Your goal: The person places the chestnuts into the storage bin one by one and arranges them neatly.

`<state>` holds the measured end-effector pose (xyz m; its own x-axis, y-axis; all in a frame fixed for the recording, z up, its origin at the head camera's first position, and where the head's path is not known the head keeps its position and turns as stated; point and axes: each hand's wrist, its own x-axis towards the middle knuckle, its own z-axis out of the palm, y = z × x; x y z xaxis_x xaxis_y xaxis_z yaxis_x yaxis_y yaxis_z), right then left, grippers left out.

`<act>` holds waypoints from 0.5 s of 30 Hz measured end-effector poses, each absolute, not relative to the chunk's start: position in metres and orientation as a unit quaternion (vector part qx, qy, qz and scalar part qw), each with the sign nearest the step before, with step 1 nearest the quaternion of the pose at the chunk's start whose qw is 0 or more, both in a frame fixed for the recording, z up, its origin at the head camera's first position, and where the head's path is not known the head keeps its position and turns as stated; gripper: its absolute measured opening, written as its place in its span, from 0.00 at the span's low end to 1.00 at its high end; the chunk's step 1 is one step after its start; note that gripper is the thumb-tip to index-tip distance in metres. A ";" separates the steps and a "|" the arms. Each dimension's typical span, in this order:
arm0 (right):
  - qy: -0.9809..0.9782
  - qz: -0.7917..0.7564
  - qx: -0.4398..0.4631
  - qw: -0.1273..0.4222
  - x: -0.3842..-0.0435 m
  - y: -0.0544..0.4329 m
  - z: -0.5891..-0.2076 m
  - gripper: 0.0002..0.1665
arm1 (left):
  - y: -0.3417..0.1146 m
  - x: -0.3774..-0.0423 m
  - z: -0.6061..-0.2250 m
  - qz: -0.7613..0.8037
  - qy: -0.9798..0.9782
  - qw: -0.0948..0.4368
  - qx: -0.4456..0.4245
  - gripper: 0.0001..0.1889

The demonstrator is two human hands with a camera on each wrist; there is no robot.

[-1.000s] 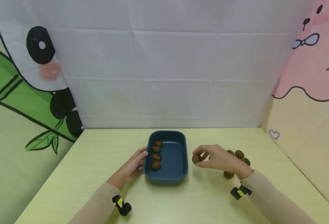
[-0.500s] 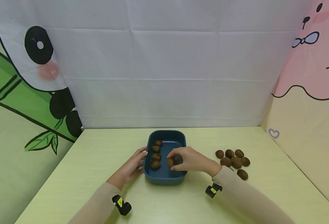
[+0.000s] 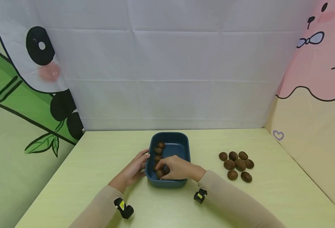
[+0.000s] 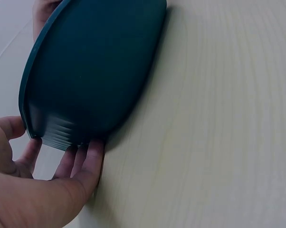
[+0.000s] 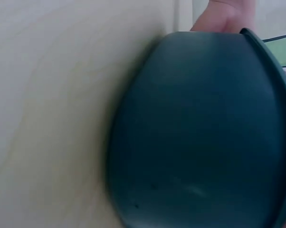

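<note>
A dark blue rectangular box (image 3: 170,184) stands on the table, with a row of several chestnuts (image 3: 158,151) along its inner left side. My right hand (image 3: 180,167) reaches over the box's right rim and pinches one chestnut (image 3: 160,173) between thumb and fingers, low in the near left corner by the row's near end. Those fingers partly cover the row. My left hand (image 3: 136,168) rests against the box's left wall; in the left wrist view its extended fingers (image 4: 91,164) touch the wall, with the thumb up at the rim. In the right wrist view the box's outer wall (image 5: 200,128) hides the pinched chestnut.
To the right of the box, several loose chestnuts (image 3: 240,164) lie grouped on the pale wooden table (image 3: 122,139). A white cloth backdrop (image 3: 170,79) hangs at the table's far edge, with cartoon-printed panels on both sides.
My right hand has carried the chestnut leftward from beside the box, over its right rim, and down into the near left corner. The left hand stays at the box's left side.
</note>
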<state>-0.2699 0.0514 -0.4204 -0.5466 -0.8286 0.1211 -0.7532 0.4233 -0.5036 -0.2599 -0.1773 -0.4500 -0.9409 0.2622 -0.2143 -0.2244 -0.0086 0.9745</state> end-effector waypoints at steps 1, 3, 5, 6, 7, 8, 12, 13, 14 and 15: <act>0.842 -0.256 -0.470 0.071 -0.270 0.049 -0.422 0.18 | -0.177 -0.260 -0.449 0.710 0.683 0.171 0.015 0.30; 0.843 -0.255 -0.469 0.070 -0.270 0.046 -0.424 0.17 | -0.177 -0.259 -0.449 0.709 0.683 0.172 0.016 0.30; 0.844 -0.251 -0.469 0.067 -0.269 0.043 -0.424 0.17 | -0.177 -0.259 -0.449 0.710 0.683 0.172 0.014 0.29; 0.844 -0.248 -0.470 0.065 -0.269 0.042 -0.425 0.17 | -0.177 -0.260 -0.448 0.710 0.683 0.171 0.013 0.29; 0.845 -0.245 -0.471 0.063 -0.268 0.042 -0.425 0.17 | -0.177 -0.259 -0.448 0.710 0.683 0.171 0.011 0.29; 0.846 -0.242 -0.470 0.061 -0.268 0.041 -0.425 0.17 | -0.176 -0.259 -0.448 0.709 0.684 0.170 0.012 0.29; 0.851 -0.240 -0.464 0.058 -0.267 0.038 -0.425 0.15 | -0.177 -0.259 -0.448 0.710 0.683 0.170 0.009 0.29; 0.852 -0.241 -0.462 0.058 -0.268 0.037 -0.426 0.15 | -0.177 -0.259 -0.448 0.711 0.682 0.171 0.010 0.29; 0.852 -0.243 -0.460 0.057 -0.268 0.037 -0.427 0.15 | -0.177 -0.259 -0.448 0.711 0.682 0.171 0.012 0.29; 0.852 -0.245 -0.458 0.058 -0.268 0.036 -0.428 0.15 | -0.177 -0.260 -0.448 0.711 0.682 0.172 0.010 0.28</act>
